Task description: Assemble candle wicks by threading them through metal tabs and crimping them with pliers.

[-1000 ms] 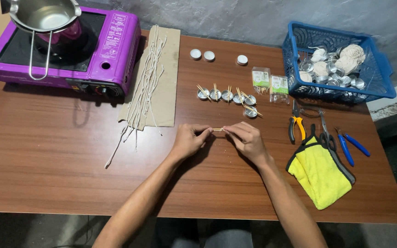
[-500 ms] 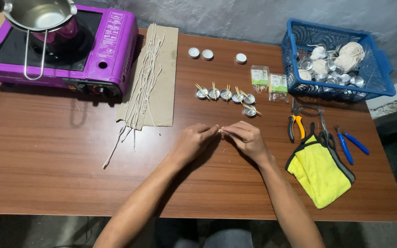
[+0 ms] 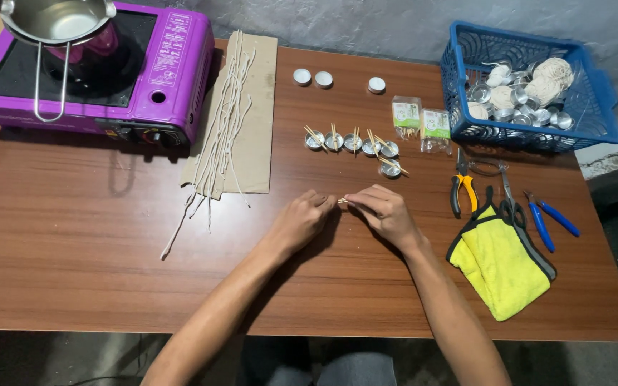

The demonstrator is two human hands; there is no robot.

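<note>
Left of the small wooden stick [image 3: 342, 201] pinched at the middle of the counter [image 3: 73, 250] stand a purple portable stove [image 3: 109, 78] bearing a steel pot [image 3: 55, 18], then a sheet of cardboard [image 3: 259, 129] laid with white wicks [image 3: 223, 121]. The left hand [image 3: 300, 221] and right hand [image 3: 388, 213] meet on that stick, fingers curled closed, each gripping one end just above the wood. Beyond it sit six metal cups [image 3: 355, 144] already fitted with sticks and three white-filled cups [image 3: 323, 78], suggesting work well under way, while more empty cups wait in the blue basket [image 3: 459, 107] to the right, above pliers [image 3: 463, 187] and a yellow cloth [image 3: 498, 268].
</note>
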